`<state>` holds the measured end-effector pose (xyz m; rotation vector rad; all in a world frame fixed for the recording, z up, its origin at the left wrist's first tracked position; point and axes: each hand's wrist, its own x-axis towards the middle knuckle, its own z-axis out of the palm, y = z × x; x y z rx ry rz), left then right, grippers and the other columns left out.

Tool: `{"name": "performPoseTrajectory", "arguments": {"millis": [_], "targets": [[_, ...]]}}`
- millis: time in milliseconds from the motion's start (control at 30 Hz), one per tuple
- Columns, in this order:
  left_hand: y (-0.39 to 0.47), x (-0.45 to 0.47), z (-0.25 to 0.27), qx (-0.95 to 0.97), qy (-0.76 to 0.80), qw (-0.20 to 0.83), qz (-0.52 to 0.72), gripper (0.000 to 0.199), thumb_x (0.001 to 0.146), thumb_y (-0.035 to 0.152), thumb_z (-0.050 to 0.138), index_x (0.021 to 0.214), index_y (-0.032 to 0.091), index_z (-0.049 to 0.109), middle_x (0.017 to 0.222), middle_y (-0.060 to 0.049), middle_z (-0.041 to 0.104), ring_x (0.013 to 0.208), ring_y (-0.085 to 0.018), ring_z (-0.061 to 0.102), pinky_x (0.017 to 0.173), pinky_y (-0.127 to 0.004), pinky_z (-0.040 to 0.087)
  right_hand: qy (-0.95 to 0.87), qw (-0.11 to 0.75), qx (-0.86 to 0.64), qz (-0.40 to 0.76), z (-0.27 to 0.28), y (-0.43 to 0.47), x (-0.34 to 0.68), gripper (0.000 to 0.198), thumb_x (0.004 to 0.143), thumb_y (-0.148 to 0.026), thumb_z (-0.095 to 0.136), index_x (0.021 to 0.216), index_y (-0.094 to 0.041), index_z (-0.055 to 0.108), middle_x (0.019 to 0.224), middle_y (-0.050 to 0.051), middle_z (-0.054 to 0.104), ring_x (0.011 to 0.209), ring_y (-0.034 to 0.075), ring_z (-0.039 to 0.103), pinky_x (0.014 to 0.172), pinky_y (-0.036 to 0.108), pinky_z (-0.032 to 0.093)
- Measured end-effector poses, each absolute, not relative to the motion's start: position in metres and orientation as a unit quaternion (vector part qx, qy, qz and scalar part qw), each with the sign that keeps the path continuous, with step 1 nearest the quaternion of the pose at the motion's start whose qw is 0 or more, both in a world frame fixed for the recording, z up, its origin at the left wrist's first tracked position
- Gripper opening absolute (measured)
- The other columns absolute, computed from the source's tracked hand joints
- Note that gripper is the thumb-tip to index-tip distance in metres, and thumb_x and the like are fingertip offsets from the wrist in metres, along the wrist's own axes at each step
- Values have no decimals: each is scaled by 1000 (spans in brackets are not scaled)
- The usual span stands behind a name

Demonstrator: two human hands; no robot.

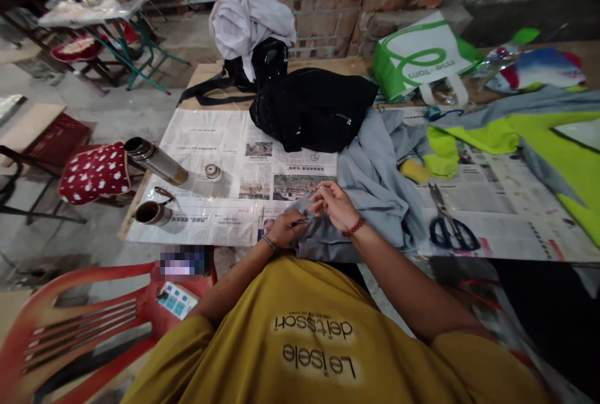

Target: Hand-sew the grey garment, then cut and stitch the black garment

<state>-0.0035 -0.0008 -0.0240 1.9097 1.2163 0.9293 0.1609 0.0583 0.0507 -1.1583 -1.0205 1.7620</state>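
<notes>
A grey cloth garment lies bunched on the newspaper-covered table, its near end hanging at the table's front edge. My left hand, with a green bracelet at the wrist, is closed on the edge of this cloth. Just right of it, my right hand is raised slightly over the cloth, a red bead bracelet on its wrist. Its fingers are bent, thumb and forefinger close together; anything between them is too small to make out. Dark-handled scissors rest to the right, and a yellow thread spool sits beside the cloth.
A steel flask, its cap and a dark cup stand at the left. A black bag and a green-white bag lie behind. Yellow-grey garments cover the right. A red chair is at my left.
</notes>
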Motion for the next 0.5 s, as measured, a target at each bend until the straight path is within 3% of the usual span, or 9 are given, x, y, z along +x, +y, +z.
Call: {"name": "performPoseTrajectory", "arguments": {"millis": [100, 200, 367, 500], "targets": [[-1, -3, -23, 729, 463, 351, 363, 13, 84, 23, 60, 91, 15, 68, 86, -5, 69, 80, -17, 64, 77, -28, 51, -415, 371, -412, 722, 59, 52, 155, 41, 69, -45, 67, 96, -24, 44, 71, -5, 62, 60, 13, 65, 57, 25, 52], [-1, -3, -24, 725, 466, 352, 365, 14, 82, 18, 61, 93, 16, 68, 91, -5, 70, 86, -20, 65, 79, -30, 52, -500, 318, -403, 697, 61, 42, 150, 26, 76, -42, 60, 90, -22, 51, 79, -1, 65, 71, 15, 67, 72, 31, 55], [-1, -4, -29, 723, 481, 339, 362, 8, 80, 12, 61, 79, 15, 67, 83, -5, 69, 79, -19, 65, 76, -30, 52, -769, 243, -342, 483, 57, 31, 157, 18, 86, -33, 48, 88, -24, 63, 91, 3, 68, 90, 19, 65, 88, 37, 51], [-1, -5, -28, 716, 491, 342, 359, 13, 78, 12, 63, 90, 14, 69, 87, -5, 71, 83, -20, 66, 78, -30, 53, -853, 236, -284, 370, 54, 35, 171, 26, 91, -31, 40, 98, -31, 64, 100, 4, 68, 96, 22, 64, 87, 41, 53]]}}
